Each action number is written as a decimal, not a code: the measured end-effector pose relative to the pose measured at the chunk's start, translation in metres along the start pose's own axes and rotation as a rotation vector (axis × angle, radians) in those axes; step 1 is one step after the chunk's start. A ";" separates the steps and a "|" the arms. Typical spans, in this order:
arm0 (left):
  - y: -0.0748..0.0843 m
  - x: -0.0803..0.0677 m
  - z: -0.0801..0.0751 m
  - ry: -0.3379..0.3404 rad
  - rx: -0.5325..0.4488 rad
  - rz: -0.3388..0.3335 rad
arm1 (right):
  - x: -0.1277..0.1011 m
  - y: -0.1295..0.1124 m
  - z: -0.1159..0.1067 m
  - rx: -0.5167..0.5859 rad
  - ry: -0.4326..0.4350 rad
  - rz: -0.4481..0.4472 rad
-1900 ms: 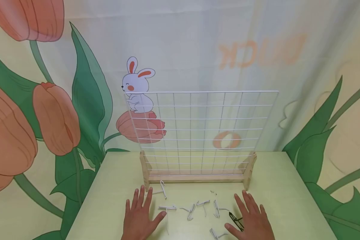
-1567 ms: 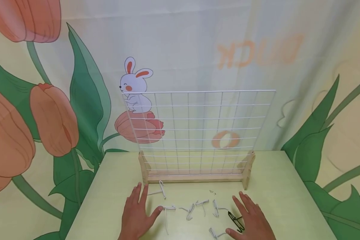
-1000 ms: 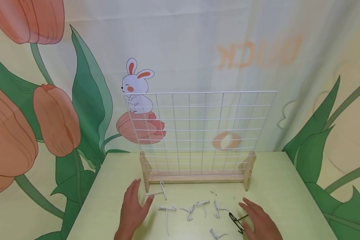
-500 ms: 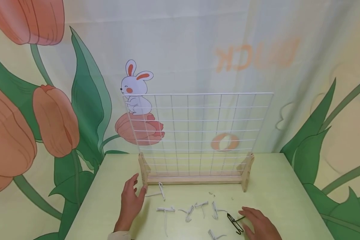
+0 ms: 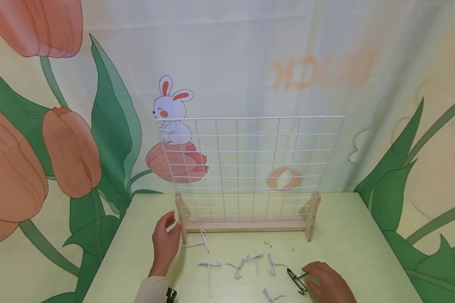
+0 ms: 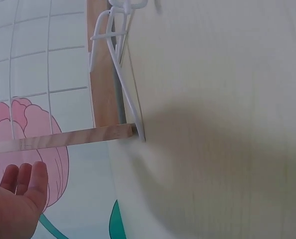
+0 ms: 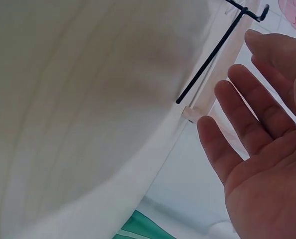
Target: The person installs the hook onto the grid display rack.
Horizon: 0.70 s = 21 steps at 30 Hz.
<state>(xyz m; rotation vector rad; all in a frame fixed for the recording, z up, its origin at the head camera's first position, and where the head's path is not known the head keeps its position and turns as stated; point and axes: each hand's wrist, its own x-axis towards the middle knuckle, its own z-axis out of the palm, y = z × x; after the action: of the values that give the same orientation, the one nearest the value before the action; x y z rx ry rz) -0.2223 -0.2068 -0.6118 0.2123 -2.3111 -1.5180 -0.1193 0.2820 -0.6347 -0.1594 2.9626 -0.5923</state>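
My left hand [image 5: 164, 244] hovers beside the left foot of a wooden stand [image 5: 246, 227], fingers loosely bent, holding nothing. In the left wrist view its fingers [image 6: 37, 181] lie just below that wooden foot [image 6: 78, 137], and a white wire hook [image 6: 119, 74] lies close by. The stand carries an upright white wire grid panel [image 5: 250, 118]. At the right, my right hand [image 5: 330, 284] is beside a black wire hook [image 5: 297, 281], fingertips near its prong. In the right wrist view the fingers [image 7: 215, 144] are spread and apart from the black hook [image 7: 213, 55].
Several white wire hooks lie on the pale yellow table [image 5: 364, 252], among them a T-shaped hook [image 5: 209, 273] and one near the front [image 5: 269, 296]. Small bits [image 5: 267, 244] lie before the stand. A curtain [image 5: 227, 50] printed with tulips and a rabbit hangs behind.
The left hand has moved from flat and spread among the hooks to forward and left, beside the stand's foot. The right hand has drawn right, uncovering the black hook.
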 end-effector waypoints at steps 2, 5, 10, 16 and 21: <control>0.000 0.004 0.001 0.007 -0.021 -0.010 | 0.005 0.001 0.000 0.008 -0.032 0.015; 0.000 0.009 0.004 0.019 -0.033 -0.012 | 0.011 0.002 0.002 0.027 -0.073 0.030; -0.002 0.013 0.010 0.044 -0.038 -0.022 | 0.015 0.008 0.006 0.045 -0.120 0.029; -0.003 0.017 0.016 0.077 -0.039 -0.028 | 0.017 0.013 0.010 0.016 -0.109 0.000; -0.006 0.021 0.019 0.093 -0.030 -0.017 | 0.019 0.014 0.006 -0.006 -0.114 -0.049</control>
<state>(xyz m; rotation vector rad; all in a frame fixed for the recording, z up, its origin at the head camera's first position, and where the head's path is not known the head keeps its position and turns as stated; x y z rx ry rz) -0.2495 -0.2002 -0.6196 0.2890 -2.2186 -1.5173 -0.1380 0.2905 -0.6477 -0.2577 2.8581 -0.5598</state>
